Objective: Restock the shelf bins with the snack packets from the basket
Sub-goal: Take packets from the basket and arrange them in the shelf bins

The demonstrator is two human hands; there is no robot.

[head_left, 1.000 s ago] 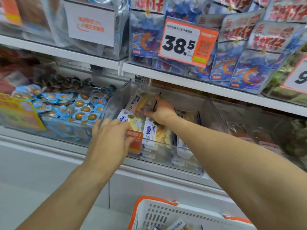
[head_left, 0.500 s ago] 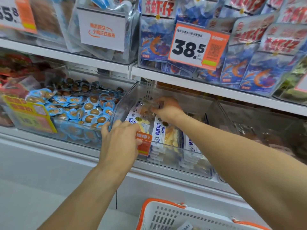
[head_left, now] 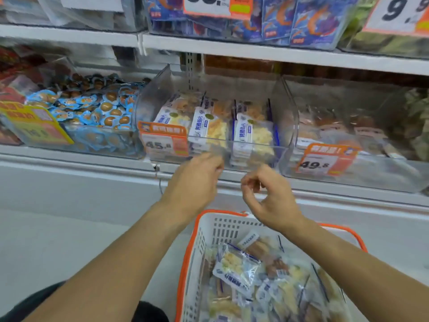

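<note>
A clear shelf bin (head_left: 287,126) in the middle of the lower shelf holds rows of white-and-blue snack packets (head_left: 209,131). Below it stands a white basket with an orange rim (head_left: 199,247), filled with several similar packets (head_left: 236,268). My left hand (head_left: 195,182) hovers just below the bin's front edge, fingers loosely curled, holding nothing. My right hand (head_left: 269,198) hangs beside it above the basket's far rim, fingers loosely curled and empty.
To the left, a bin (head_left: 92,135) of blue egg packets with a yellow tag. On the right stands a bin (head_left: 348,140) with brown packets and a 49.8 price tag (head_left: 325,160). An upper shelf (head_left: 255,52) carries blue shrimp bags. White cabinet front below.
Both hands have pulled back out of the middle bin and dropped toward the basket. The view has tilted down, showing the basket's contents.
</note>
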